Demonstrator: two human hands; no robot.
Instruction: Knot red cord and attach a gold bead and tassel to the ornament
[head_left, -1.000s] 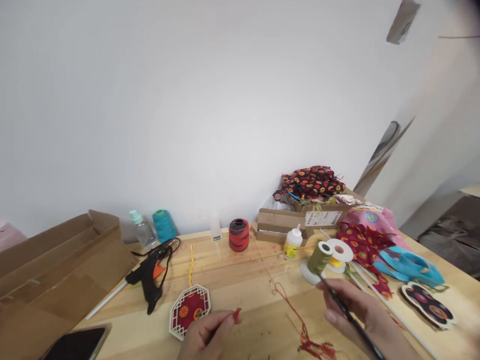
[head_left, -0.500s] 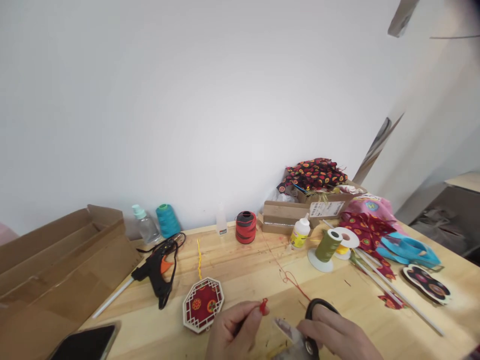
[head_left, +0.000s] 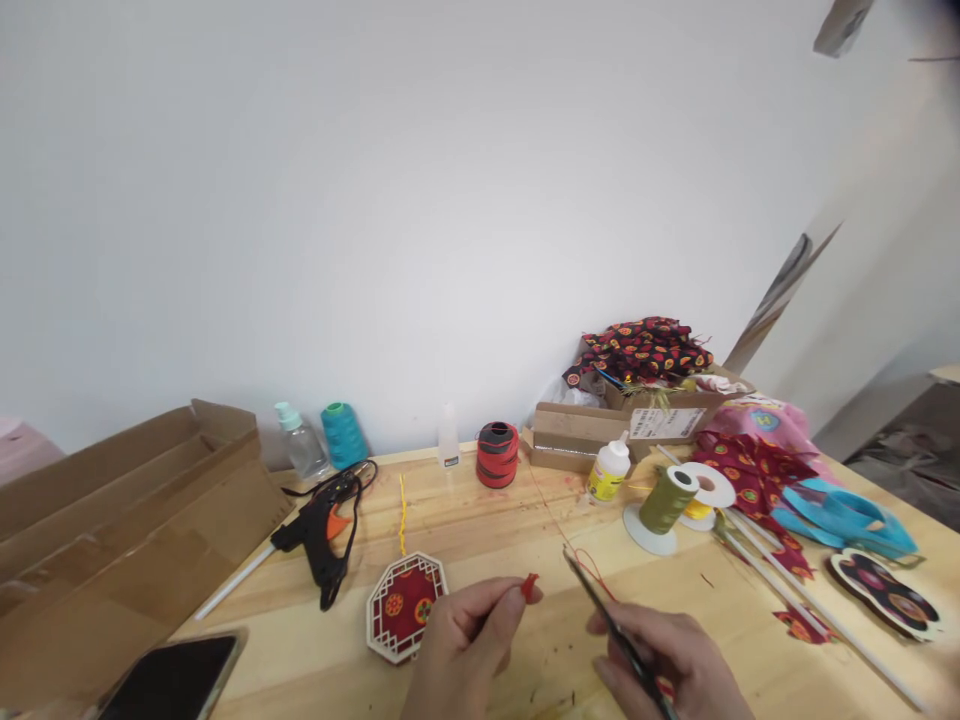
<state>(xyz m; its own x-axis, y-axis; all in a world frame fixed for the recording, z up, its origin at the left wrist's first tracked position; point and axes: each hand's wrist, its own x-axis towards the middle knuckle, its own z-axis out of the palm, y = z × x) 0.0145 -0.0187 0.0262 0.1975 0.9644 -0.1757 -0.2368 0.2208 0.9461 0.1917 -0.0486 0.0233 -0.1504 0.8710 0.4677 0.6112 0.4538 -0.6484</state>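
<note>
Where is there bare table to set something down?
Bare tabletop shows between the phone and octagonal frame, and from the left hand back towards the red-and-black spool. The back right is crowded: yellow-labelled bottle, olive spool and red patterned fabric.

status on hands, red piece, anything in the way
Left hand pinching small red piece. Right hand holding scissors, tips apart from it. Loose red thread close by scissors.

There are four spools (head_left: 497,458), three bottles (head_left: 607,475) (one yellow-labelled), two hands (head_left: 465,645) and one pair of scissors (head_left: 616,634).
</note>
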